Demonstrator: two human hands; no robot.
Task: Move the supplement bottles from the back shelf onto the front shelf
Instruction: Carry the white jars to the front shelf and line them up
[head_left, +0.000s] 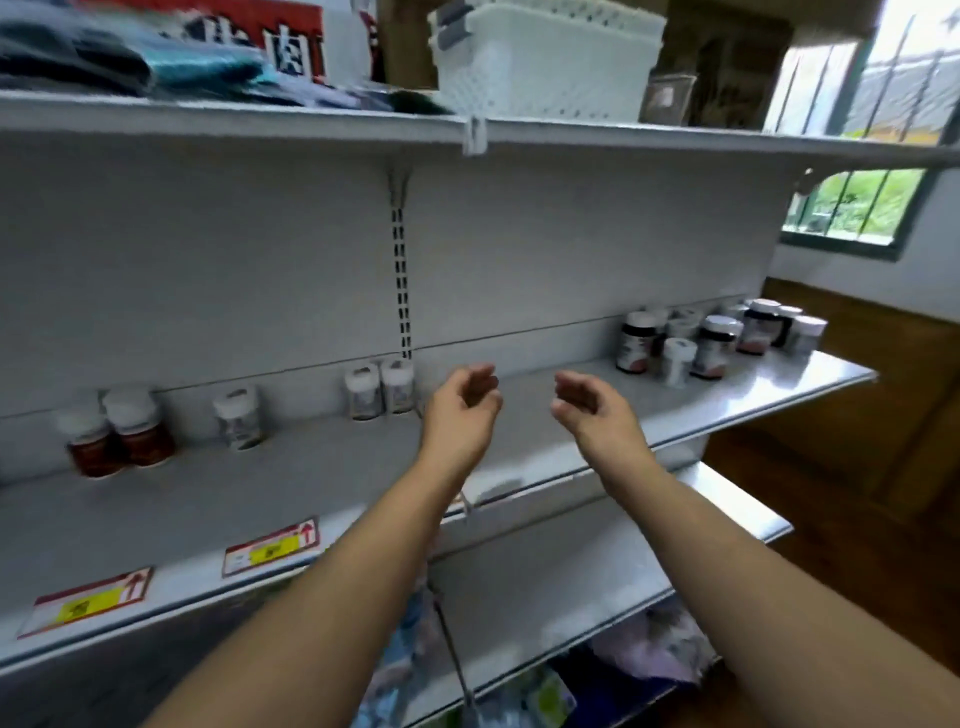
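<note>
Supplement bottles stand along the back of a white metal shelf (519, 441). Two amber bottles (117, 431) with white caps are at the far left, a single clear bottle (238, 418) beside them, and a pair of clear bottles (379, 388) near the middle. A cluster of several dark and white bottles (717, 338) fills the right end. My left hand (465, 402) and my right hand (589, 402) hover over the middle of the shelf, palms facing each other, fingers loosely curled, holding nothing. Neither touches a bottle.
A white plastic basket (545, 57) and folded fabric (130, 57) sit on the upper shelf. Price labels (270, 545) line the shelf's front edge. Packaged goods (467, 691) lie on a lower shelf. A barred window (857, 202) and wooden panelling are at the right.
</note>
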